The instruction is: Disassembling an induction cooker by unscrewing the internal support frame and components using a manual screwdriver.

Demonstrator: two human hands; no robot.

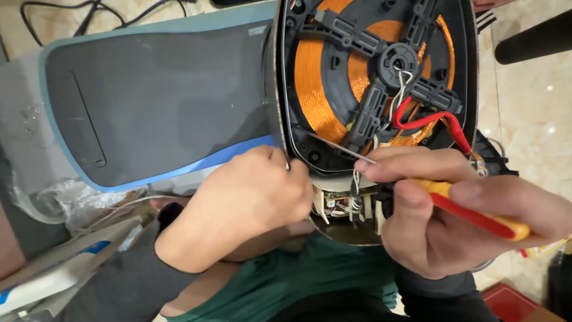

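— Where's the screwdriver?

— Right hand, fingers clamped on its yellow-and-red handle, shaft reaching the rim of the open cooker base below the copper coil.

— The left hand?

— Fingers curled together at that rim, perhaps pinching something. Keep the tip square, away from the red wire.

— Labels?

— None; crumpled clear plastic lies left of the base.

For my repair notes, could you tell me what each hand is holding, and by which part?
The right hand grips a yellow-and-red-handled screwdriver by its handle. The left hand pinches the lower rim of the opened black appliance casing.
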